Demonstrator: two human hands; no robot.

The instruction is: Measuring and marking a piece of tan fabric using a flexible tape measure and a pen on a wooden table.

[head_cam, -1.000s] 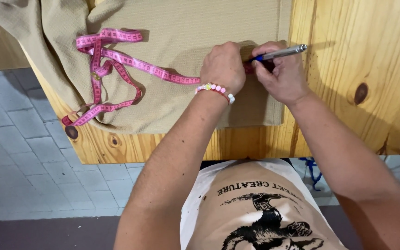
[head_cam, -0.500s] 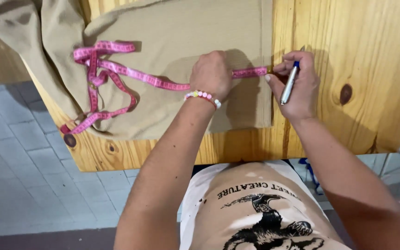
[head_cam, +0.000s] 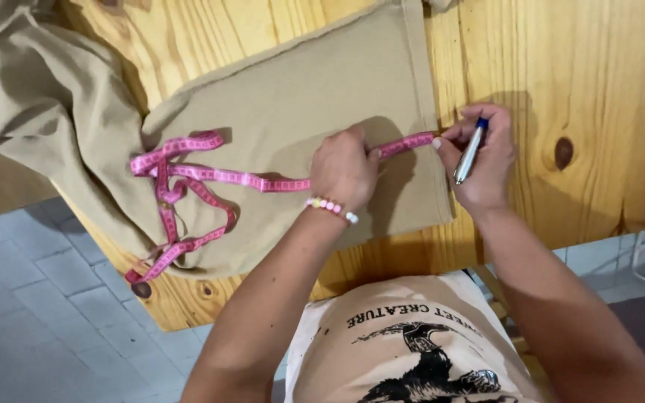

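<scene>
Measuring step: pink flexible measuring tape point(head_cam: 263, 180) stretched flat across beige woven fabric panel point(head_cam: 300, 97) toward its right edge on the wooden counter point(head_cam: 584, 82). Left hand point(head_cam: 343, 170) grip pressing tape down; right hand point(head_cam: 479, 160) grip pinching tape end plus blue-capped silver pen point(head_cam: 469, 153). Next likely needs tape kept taut, pen tip to cloth

Bare table point(head_cam: 606, 82) lay open right of the cloth point(head_cam: 300, 97). Left of the left hand point(head_cam: 343, 168), looped tape point(head_cam: 188, 186) cluttered the cloth; the right hand point(head_cam: 483, 160) blocked its right edge.
</scene>
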